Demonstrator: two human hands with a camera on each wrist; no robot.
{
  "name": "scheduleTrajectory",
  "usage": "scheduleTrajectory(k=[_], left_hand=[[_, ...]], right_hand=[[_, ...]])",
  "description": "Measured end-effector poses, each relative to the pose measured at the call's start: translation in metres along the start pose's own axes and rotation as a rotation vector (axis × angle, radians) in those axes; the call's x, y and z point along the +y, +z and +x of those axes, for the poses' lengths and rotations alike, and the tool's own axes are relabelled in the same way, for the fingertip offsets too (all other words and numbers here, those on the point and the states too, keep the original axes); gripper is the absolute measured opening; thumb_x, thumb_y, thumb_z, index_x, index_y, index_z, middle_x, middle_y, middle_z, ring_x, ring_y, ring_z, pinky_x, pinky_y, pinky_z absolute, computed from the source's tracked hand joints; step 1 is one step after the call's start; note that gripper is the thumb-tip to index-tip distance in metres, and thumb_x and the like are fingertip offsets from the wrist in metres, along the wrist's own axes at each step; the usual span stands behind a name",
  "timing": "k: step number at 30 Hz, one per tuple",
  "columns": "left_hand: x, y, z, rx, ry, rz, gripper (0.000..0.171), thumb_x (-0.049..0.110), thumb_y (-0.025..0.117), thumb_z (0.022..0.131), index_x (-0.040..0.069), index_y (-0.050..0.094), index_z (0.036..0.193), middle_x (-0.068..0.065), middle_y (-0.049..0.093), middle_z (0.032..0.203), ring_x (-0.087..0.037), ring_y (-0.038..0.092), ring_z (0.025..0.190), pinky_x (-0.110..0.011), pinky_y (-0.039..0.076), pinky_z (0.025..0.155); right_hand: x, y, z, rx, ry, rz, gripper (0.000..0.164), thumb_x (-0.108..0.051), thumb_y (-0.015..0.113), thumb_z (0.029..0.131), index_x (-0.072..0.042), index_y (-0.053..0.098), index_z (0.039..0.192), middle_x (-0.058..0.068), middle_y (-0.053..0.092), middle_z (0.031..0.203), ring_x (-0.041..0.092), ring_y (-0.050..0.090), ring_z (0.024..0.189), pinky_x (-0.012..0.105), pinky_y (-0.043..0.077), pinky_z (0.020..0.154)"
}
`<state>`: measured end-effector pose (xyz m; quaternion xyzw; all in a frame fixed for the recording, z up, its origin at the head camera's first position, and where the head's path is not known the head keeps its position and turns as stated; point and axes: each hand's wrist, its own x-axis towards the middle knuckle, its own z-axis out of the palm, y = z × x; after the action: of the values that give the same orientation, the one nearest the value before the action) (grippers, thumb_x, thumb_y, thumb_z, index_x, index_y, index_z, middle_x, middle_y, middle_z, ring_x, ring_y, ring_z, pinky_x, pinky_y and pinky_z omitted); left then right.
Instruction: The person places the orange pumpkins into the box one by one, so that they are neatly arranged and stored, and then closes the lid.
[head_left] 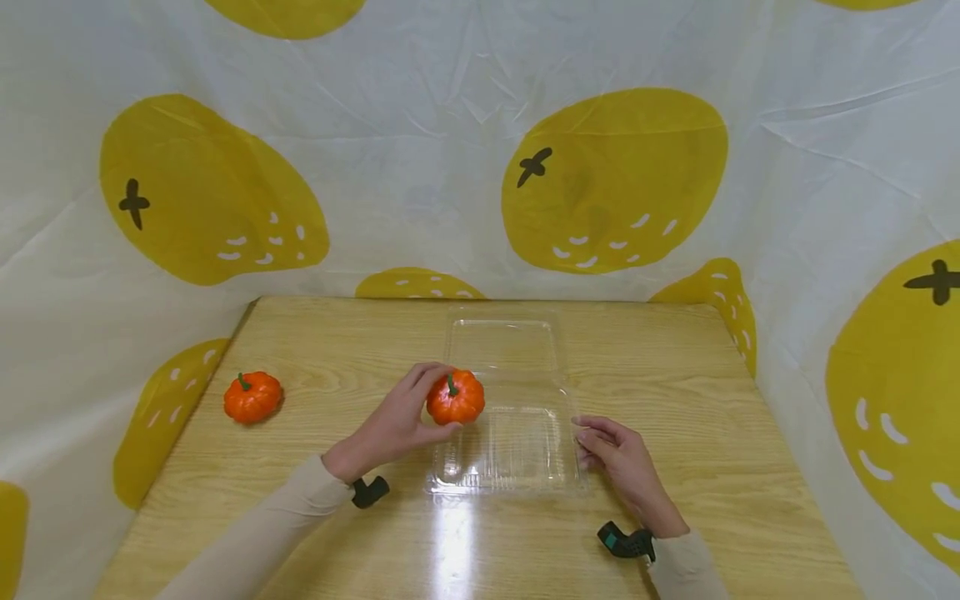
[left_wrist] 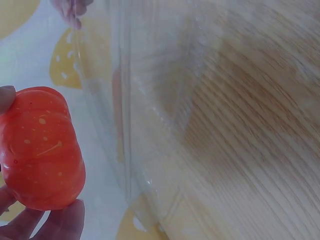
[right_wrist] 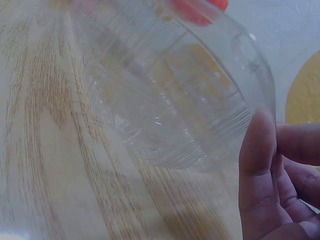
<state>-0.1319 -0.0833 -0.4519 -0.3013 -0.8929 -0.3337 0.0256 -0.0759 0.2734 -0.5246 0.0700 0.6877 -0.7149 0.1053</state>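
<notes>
My left hand (head_left: 397,418) grips a small orange pumpkin (head_left: 459,398) with a green stem, thumb on the near side and fingers on the far side. The pumpkin is over the left part of a clear plastic clamshell container (head_left: 525,446), whose lid (head_left: 504,343) lies folded back toward the far edge of the table. With thumb and fingers my right hand (head_left: 618,460) pinches the container's right rim; in the right wrist view the thumb (right_wrist: 258,155) presses on the clear wall. The left wrist view shows the pumpkin (left_wrist: 44,150) held beside the see-through plastic.
A second orange pumpkin (head_left: 252,397) with a green stem sits at the left of the wooden table (head_left: 337,342). A white curtain (head_left: 420,192) with yellow fruit prints surrounds the table at the back and sides. Dark wrist devices (head_left: 626,542) are on both arms.
</notes>
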Motion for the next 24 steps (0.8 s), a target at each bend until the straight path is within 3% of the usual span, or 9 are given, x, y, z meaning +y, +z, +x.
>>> scheduleTrajectory(k=[13, 24], left_hand=[[0.017, 0.011, 0.013, -0.111, 0.034, -0.052, 0.073, 0.028, 0.086, 0.084, 0.009, 0.051, 0.145, -0.01, 0.054, 0.141, -0.024, 0.063, 0.122, -0.038, 0.061, 0.1], [0.028, 0.025, 0.018, -0.165, 0.06, -0.084, 0.071, 0.028, 0.086, 0.083, 0.011, 0.051, 0.143, -0.011, 0.054, 0.142, -0.024, 0.063, 0.123, -0.038, 0.061, 0.1]], right_hand=[[0.0, 0.001, 0.0, 0.009, 0.002, -0.016, 0.046, -0.016, 0.065, 0.102, 0.012, 0.055, 0.138, 0.004, 0.075, 0.094, 0.007, 0.069, 0.078, 0.024, 0.062, 0.069], [-0.001, 0.003, 0.0, 0.015, 0.01, 0.002, 0.044, -0.012, 0.064, 0.102, 0.012, 0.055, 0.138, 0.004, 0.074, 0.094, 0.007, 0.069, 0.078, 0.024, 0.062, 0.069]])
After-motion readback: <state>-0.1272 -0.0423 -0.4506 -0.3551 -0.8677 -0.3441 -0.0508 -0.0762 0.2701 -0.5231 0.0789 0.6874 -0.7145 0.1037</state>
